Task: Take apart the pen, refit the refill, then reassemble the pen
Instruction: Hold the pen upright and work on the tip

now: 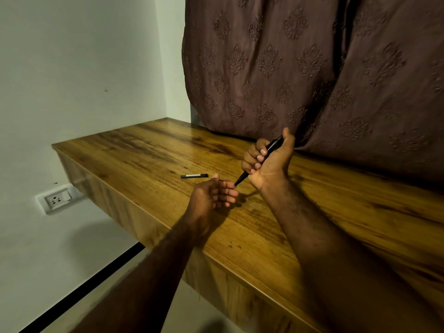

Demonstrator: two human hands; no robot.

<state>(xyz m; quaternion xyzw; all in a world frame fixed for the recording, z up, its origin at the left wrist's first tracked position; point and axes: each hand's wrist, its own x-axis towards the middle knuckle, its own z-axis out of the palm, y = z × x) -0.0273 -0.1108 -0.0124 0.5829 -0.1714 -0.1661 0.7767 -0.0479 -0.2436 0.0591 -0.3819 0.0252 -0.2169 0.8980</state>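
My right hand (269, 159) is closed around a black pen body (272, 146), held slanted with its tapered tip (240, 180) pointing down and left. My left hand (211, 194) hovers just left of the tip, fingers loosely curled and apart, a fingertip nearly touching the tip; I cannot tell whether it pinches anything small. A black pen cap (194, 175) with a pale clip strip lies flat on the wooden desk (144, 155), just beyond my left hand.
A brown patterned curtain (300, 68) hangs against the desk's back edge behind my right hand. The desk's left edge drops to a white wall with a socket (56, 200). Light floor lies below.
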